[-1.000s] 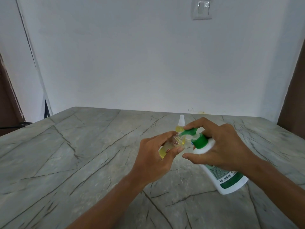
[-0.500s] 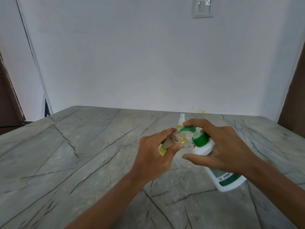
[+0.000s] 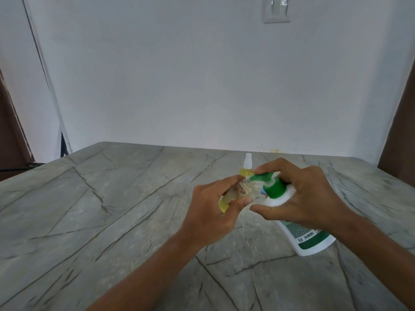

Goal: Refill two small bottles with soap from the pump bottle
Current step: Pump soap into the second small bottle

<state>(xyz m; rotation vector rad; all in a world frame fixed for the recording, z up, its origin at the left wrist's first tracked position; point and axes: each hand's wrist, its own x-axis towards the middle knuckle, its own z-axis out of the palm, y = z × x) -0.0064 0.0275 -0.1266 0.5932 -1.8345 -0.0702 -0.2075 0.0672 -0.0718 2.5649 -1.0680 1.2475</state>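
My left hand (image 3: pixel 215 209) grips a small clear bottle (image 3: pixel 226 198) with yellow liquid, tilted with its open neck up to the right. The neck meets the green nozzle of a white pump bottle (image 3: pixel 305 236), which leans on the table. My right hand (image 3: pixel 303 196) wraps the pump bottle's shoulder, with the index finger on top of the green pump head (image 3: pixel 272 187). A second small bottle (image 3: pixel 246 168), yellow with a white spray cap, stands upright just behind the hands.
The grey marbled tabletop (image 3: pixel 112 221) runs to a white wall at the back. A small blue object (image 3: pixel 262 191) peeks out between the hands. Dark door frames flank both sides, and a switch plate (image 3: pixel 276 10) sits high on the wall.
The pump bottle's base has shifted slightly and both hands stay pressed together. My right index finger remains on the pump head; the nozzle stays at the small bottle's neck.
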